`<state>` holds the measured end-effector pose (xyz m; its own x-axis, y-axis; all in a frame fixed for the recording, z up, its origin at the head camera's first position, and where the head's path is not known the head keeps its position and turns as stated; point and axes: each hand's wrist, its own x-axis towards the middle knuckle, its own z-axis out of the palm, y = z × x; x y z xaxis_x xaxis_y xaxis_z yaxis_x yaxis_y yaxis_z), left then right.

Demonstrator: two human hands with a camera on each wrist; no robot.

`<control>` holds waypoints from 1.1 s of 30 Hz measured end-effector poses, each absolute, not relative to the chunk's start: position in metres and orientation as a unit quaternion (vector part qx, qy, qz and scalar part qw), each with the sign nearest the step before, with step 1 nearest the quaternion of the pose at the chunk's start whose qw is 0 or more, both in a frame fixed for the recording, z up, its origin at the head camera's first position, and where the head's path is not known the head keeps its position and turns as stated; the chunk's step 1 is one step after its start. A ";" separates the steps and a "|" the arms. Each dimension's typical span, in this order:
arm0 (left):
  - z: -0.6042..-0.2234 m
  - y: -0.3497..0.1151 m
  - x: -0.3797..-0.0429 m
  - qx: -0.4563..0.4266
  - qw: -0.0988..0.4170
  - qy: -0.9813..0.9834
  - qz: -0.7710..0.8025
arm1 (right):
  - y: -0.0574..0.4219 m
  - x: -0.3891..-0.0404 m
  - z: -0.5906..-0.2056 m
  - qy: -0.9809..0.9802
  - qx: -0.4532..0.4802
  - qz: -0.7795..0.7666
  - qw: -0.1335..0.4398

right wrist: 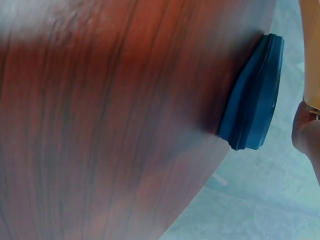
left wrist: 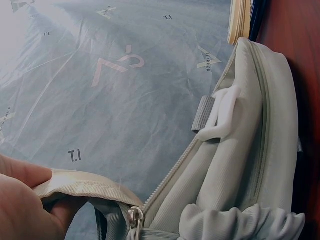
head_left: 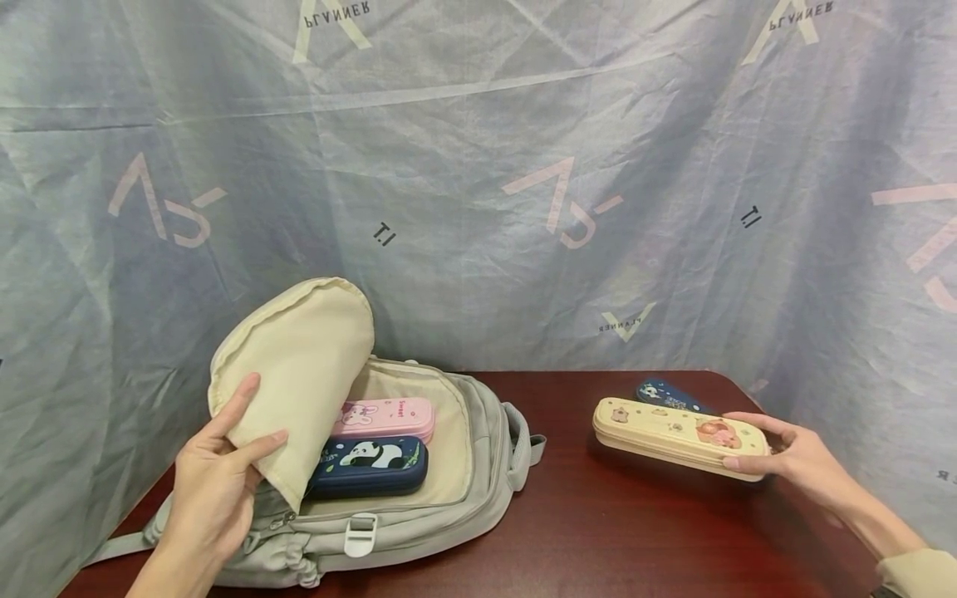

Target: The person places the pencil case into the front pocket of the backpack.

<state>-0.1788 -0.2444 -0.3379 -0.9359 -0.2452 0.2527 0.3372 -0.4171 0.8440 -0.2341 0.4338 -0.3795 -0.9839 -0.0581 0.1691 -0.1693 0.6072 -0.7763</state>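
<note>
A light grey backpack lies on the table with its cream-lined flap lifted. My left hand pinches the flap's edge between thumb and fingers; the left wrist view shows this hand beside the zipper pull. Inside the backpack lie a pink pencil case with a rabbit and a dark blue panda pencil case. Over at the right, my right hand grips one end of a yellow pencil case, raised above the table. Behind it sits another blue pencil case, partly hidden.
The dark red wooden table has its far right corner just beyond the blue case. A grey printed cloth hangs behind and around the table. A strap trails from the backpack at the left.
</note>
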 end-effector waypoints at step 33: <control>-0.337 -0.245 -0.178 -0.048 0.171 -0.516 -0.838 | 0.367 -0.234 -0.355 -0.810 0.118 0.574 -0.033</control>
<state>-0.1777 -0.2452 -0.3370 -0.9370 -0.2363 0.2572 0.3361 -0.4089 0.8485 -0.2342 0.3669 -0.3552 -0.9699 -0.2290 0.0829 -0.1542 0.3139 -0.9369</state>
